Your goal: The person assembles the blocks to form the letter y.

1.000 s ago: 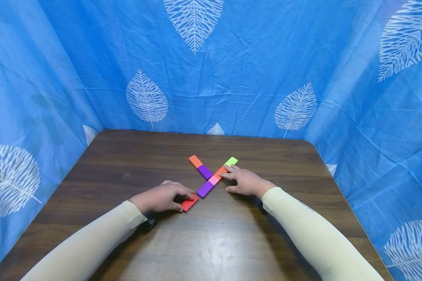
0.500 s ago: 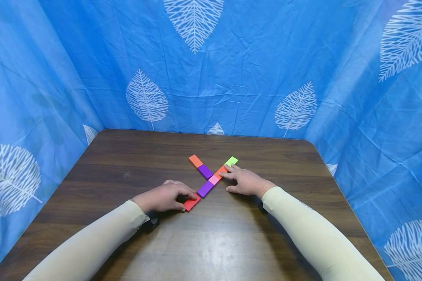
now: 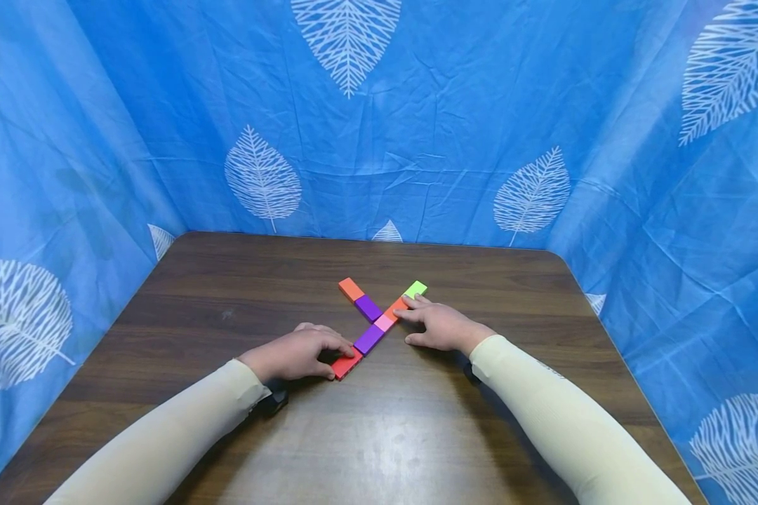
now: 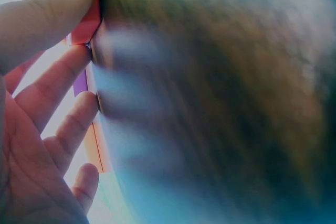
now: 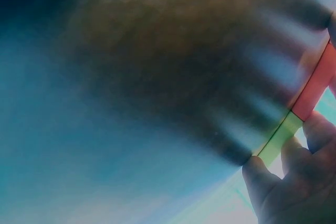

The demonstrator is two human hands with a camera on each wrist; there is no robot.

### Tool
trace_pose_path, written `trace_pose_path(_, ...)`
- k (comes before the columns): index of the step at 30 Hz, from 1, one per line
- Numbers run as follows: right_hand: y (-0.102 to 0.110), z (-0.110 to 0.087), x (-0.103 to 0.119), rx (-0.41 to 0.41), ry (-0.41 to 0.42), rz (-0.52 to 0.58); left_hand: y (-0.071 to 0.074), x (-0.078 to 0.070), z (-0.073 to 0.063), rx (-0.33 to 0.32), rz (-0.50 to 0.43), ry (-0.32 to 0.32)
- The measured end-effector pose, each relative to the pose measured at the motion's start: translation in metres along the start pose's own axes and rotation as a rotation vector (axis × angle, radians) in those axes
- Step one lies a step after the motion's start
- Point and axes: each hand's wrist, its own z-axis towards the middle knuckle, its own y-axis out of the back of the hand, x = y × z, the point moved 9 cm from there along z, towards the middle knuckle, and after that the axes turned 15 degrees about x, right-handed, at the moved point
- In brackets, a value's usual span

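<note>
My left hand (image 3: 298, 353) pinches a flat red block (image 3: 346, 365) between thumb and fingers on the table. The red block's far end meets a purple block (image 3: 369, 339), which continues into a pink block (image 3: 384, 323), an orange block (image 3: 394, 310) and a light green block (image 3: 415, 288) in one slanting row. With fingers spread, my right hand (image 3: 445, 327) rests against the row's far part; the right wrist view shows fingertips along the green block (image 5: 280, 139) and the orange block (image 5: 314, 87). Another purple block (image 3: 368, 308) and orange block (image 3: 351, 289) branch off to the far left.
The brown wooden table (image 3: 259, 273) has its back edge close to a blue curtain (image 3: 417, 140) with white leaf prints. Curtain also hangs along both sides. A dark wrist camera (image 3: 274, 402) sits under the left wrist.
My left hand has slid the red block a little right and away from me, closing the gap to the purple block. My right hand has stayed in place.
</note>
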Motion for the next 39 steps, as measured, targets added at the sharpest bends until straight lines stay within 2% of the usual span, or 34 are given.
trace_pose_path(39, -0.0028, 0.0009, -0.0017, 0.002, -0.024, -0.006, 0.0004, -0.0047, -0.0029, -0.042, 0.003, -0.017)
